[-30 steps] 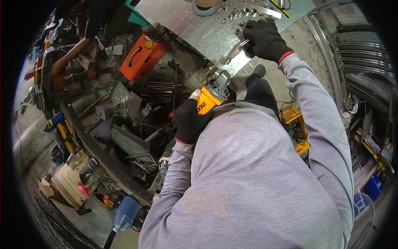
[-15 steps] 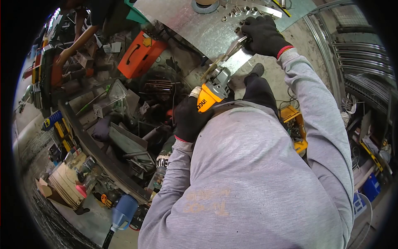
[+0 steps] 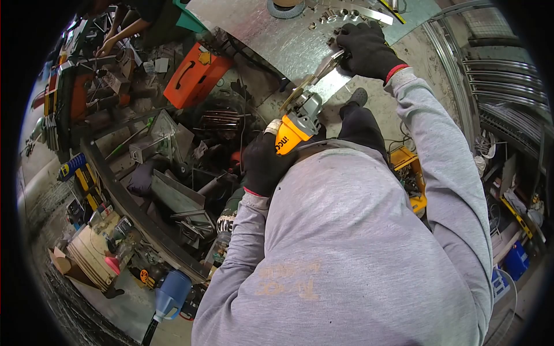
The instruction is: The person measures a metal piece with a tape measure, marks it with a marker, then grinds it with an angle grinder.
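Note:
My left hand (image 3: 266, 163), in a black glove, is wrapped round the yellow and grey angle grinder (image 3: 293, 134) close to my waist. The grinder's disc (image 3: 298, 94) points up toward the metal table (image 3: 259, 26). At the table's edge my right hand (image 3: 369, 51), also gloved in black, is closed on a small metal piece (image 3: 337, 56) beside the disc; the fingertips are partly hidden. Small metal rings (image 3: 344, 12) and a flat metal strip (image 3: 369, 12) lie just beyond my right hand.
An orange toolbox (image 3: 196, 75) stands left of the table. Metal scraps and a dark frame (image 3: 144, 222) fill the left side. A co-worker's arms (image 3: 124, 36) show at the upper left. A yellow crate (image 3: 411, 173) is by my right leg; metal tubes (image 3: 505, 78) lie at the right.
The co-worker's arms at the upper left have shifted up and away from the orange toolbox. My hands and the grinder have hardly moved.

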Demonstrator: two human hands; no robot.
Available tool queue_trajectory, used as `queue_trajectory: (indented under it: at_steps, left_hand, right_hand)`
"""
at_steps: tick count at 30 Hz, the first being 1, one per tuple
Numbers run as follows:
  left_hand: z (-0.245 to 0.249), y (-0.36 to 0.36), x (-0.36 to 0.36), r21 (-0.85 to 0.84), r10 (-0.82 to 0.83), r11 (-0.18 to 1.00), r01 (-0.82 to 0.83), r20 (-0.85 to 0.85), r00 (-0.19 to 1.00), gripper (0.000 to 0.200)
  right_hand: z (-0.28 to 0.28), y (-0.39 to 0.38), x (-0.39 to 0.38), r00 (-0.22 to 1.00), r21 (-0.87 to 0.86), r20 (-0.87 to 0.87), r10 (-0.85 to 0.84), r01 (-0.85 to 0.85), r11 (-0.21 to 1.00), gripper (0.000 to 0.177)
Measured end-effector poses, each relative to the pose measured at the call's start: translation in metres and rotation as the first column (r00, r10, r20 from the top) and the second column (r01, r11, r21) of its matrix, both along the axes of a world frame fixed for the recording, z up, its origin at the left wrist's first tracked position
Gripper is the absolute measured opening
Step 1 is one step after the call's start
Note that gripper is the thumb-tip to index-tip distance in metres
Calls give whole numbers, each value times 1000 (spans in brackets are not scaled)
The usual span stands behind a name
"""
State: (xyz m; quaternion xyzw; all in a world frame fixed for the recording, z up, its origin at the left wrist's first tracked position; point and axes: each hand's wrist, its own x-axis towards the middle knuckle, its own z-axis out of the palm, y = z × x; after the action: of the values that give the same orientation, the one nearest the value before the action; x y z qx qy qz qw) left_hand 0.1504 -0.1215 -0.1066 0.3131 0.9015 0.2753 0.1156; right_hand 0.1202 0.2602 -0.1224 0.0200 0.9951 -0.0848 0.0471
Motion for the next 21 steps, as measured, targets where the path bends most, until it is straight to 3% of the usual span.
queue_trajectory:
  at_steps: [10, 13, 18, 21]
  left_hand:
    - [1, 2, 0, 7, 4, 1000, -4, 10, 1000, 80]
    - [1, 2, 0, 19, 3, 1000, -3, -2, 1000, 80]
    - [1, 3, -1, -3, 5, 1000, -5, 12, 1000, 80]
    - [1, 3, 0, 6, 14, 1000, -14, 21, 1000, 80]
  right_hand:
    - [17, -3, -1, 1000, -9, 9, 20, -20, 1000, 41]
    - [20, -4, -4, 993, -15, 120, 10, -9, 1000, 41]
    - [1, 0, 2, 997, 39, -70, 31, -28, 999, 40]
    - [-3, 2, 2, 998, 29, -58, 22, -20, 999, 40]
